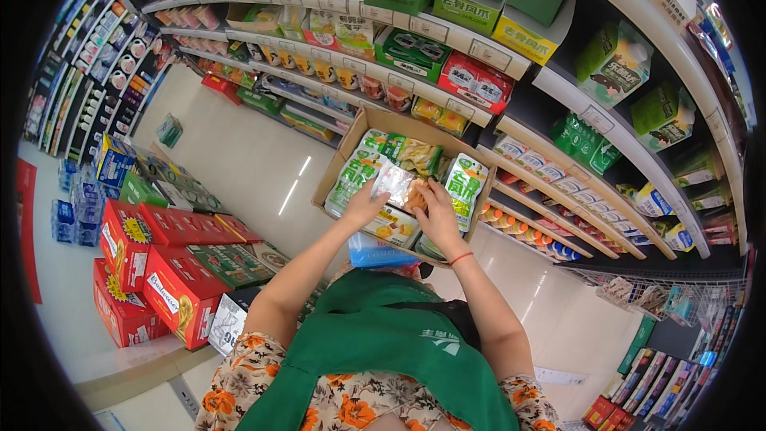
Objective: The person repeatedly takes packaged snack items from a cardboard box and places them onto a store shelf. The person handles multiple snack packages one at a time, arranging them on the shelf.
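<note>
An open cardboard box (413, 124) in front of me holds several snack packets. A white packet (395, 185) with a clear window lies on top, between my two hands. My left hand (364, 206) grips its left end, thumb along the edge. At its other end, the fingers of my right hand (438, 215) curl over the clear part. Green-and-white packets (359, 176) stand along the box's left side, and a similar green-and-white packet (465, 188) stands at the right. Behind the white packet is a green packet (422, 155); nearer me is a white-and-yellow one (392, 226).
Shelves (335, 55) of packaged food curve around behind and to the right. Red beer cartons (179, 293) are stacked at left, near shrink-wrapped bottles (84, 203). A blue package (377, 251) shows under the box's near edge. A wire basket (670, 296) hangs at right.
</note>
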Action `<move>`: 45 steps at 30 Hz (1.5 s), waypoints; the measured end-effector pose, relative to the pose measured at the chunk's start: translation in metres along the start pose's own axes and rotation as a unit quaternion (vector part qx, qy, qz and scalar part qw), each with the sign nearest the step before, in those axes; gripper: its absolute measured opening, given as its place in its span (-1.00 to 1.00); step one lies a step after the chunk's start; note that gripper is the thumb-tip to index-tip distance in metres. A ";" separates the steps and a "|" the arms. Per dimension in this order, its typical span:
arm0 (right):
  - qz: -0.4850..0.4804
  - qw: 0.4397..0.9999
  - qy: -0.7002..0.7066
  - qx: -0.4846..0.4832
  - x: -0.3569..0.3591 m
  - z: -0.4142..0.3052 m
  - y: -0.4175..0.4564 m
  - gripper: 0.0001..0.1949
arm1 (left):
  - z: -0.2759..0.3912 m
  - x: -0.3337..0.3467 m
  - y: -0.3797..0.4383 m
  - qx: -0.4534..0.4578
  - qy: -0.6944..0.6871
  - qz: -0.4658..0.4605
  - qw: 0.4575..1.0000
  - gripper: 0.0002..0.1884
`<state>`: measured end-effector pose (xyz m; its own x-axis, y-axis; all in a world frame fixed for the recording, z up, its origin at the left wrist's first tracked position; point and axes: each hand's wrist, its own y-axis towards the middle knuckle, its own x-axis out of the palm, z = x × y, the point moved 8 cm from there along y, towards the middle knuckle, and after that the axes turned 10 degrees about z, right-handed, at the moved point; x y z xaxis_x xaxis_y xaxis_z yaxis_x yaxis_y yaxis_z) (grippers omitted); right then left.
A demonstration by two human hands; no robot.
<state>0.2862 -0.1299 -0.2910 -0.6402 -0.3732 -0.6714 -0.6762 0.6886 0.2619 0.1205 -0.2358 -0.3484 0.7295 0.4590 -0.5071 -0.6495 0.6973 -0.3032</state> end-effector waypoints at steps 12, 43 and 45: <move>0.042 0.994 0.087 0.052 -0.011 -0.031 0.027 -0.58 | 0.059 -0.024 -0.008 0.169 0.058 0.058 0.982 -0.26; 0.246 0.933 0.151 -0.215 -0.271 -0.317 0.271 -0.71 | 0.476 -0.262 0.001 0.589 -0.120 0.154 0.784 -0.51; 0.274 0.926 0.104 -0.238 -0.283 -0.329 0.281 -0.69 | 0.491 -0.274 0.007 0.588 -0.122 0.169 0.782 -0.50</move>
<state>0.1578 -0.0350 0.2007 -0.9575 -0.1946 -0.2128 -0.2819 0.4764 0.8328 0.0216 -0.0865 0.1852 0.6712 0.7178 -0.1849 -0.2735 0.4717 0.8383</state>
